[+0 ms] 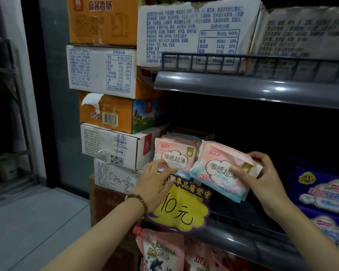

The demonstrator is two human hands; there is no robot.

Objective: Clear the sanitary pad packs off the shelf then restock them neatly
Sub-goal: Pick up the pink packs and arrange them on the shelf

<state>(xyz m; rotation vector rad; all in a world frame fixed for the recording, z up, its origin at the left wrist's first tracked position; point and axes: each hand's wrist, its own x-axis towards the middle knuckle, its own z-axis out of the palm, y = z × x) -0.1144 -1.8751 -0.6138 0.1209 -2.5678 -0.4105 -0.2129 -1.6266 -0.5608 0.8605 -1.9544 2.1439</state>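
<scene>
a: what is where?
b: a row of sanitary pad packs (175, 153) is stood at the left of the shelf (233, 239), steadied by the flat fingers of the left hand (155, 178). a tilted pack (217, 169), perhaps several, is gripped by the right hand (262, 173) just beside it.
a: and how is it set in?
b: it is best squared upright, label forward, then pressed flush to the row.

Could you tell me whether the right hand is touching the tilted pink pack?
Touching. Head view: the right hand grips the tilted pink pack, thumb on its front.
</scene>
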